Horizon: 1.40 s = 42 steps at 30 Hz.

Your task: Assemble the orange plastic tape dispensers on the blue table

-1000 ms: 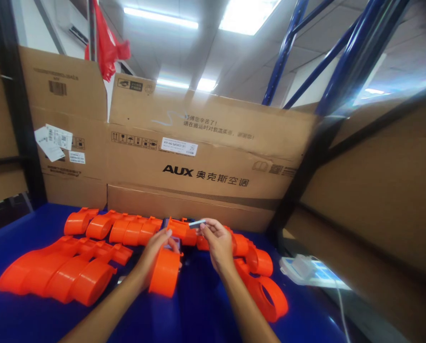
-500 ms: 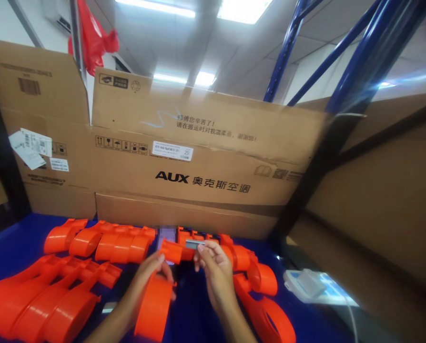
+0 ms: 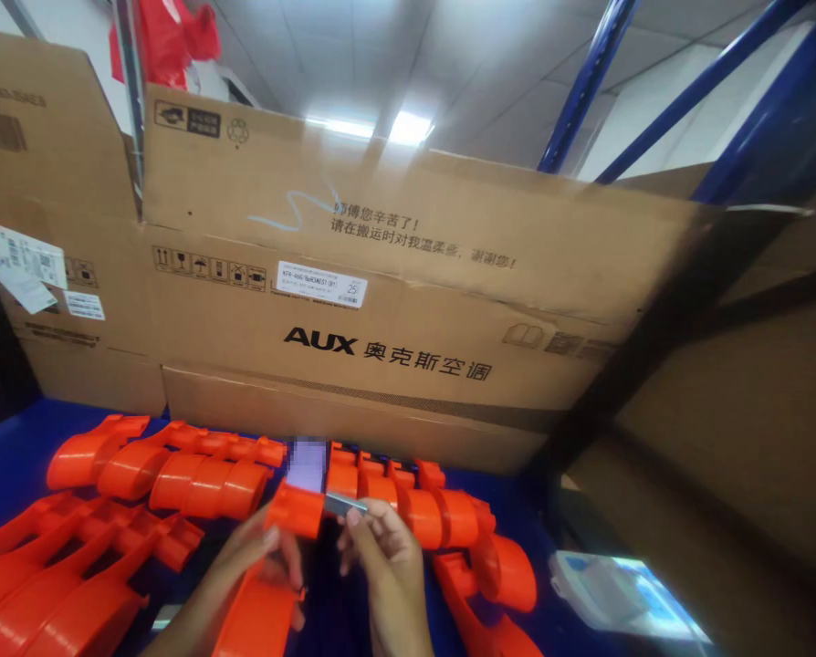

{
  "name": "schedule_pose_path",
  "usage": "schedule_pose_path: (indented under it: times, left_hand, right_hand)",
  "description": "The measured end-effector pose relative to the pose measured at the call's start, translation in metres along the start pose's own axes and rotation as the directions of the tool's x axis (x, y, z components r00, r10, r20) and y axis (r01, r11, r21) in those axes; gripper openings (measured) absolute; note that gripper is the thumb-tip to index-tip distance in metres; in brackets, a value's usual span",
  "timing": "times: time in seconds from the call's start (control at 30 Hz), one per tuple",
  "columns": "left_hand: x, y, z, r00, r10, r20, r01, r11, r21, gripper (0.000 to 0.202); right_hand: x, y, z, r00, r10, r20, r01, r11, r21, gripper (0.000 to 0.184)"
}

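left hand (image 3: 249, 549): grip closed round orange part (image 3: 295, 513) | right hand (image 3: 386, 561): grip pinching grey strip (image 3: 343, 504) beside it

One camera, worn on the person's head, gives the only view: it faces forward over the blue table (image 3: 7, 447) and down toward the left hand (image 3: 249, 542) and right hand (image 3: 387, 558), both close before it in the lower part. Farther off, the printed cardboard wall (image 3: 381, 315) spans the middle, slanting slightly, with the ceiling (image 3: 483, 87) above.

Strip (image 3: 346, 504) right of held piece (image 3: 295, 511), cardboard (image 3: 408, 315) behind
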<state>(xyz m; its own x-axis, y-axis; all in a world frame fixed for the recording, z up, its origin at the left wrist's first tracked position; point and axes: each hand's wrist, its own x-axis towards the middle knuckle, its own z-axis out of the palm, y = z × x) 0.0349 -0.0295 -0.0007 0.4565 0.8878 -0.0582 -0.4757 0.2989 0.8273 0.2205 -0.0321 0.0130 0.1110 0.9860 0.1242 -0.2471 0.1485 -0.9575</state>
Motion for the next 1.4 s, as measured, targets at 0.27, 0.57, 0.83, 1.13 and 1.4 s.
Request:
schedule_pose_path:
  times: [0.27, 0.57, 0.83, 1.13, 1.4]
  left_hand:
    - [-0.002, 0.003, -0.001, 0.998, -0.060, 0.025, 0.060, 0.998, -0.025, 0.045]
    - [0.000, 0.001, -0.008, 0.980, -0.121, 0.158, 0.130, 0.990, -0.046, 0.044]
    - [-0.003, -0.006, -0.004, 0.975, -0.184, 0.127, 0.194, 0.979, -0.069, 0.056]
    - [-0.005, 0.004, 0.007, 0.998, -0.064, 0.018, 0.063, 0.998, 0.028, 0.049]
    - [-0.004, 0.006, -0.002, 0.979, -0.158, 0.131, 0.155, 0.987, 0.030, 0.048]
  right_hand:
    - [0.000, -0.007, -0.001, 1.000, -0.019, 0.008, 0.019, 0.999, -0.033, 0.026]
    - [-0.003, -0.019, -0.003, 0.999, -0.032, 0.027, 0.032, 0.999, -0.033, 0.020]
    - [-0.004, -0.019, -0.008, 0.998, -0.056, 0.030, 0.058, 0.996, -0.061, 0.020]
    - [0.000, -0.019, -0.009, 0.998, -0.040, 0.039, 0.042, 0.997, -0.059, 0.027]
    - [-0.001, -0.026, -0.009, 0.998, -0.006, 0.066, 0.014, 0.993, -0.115, 0.031]
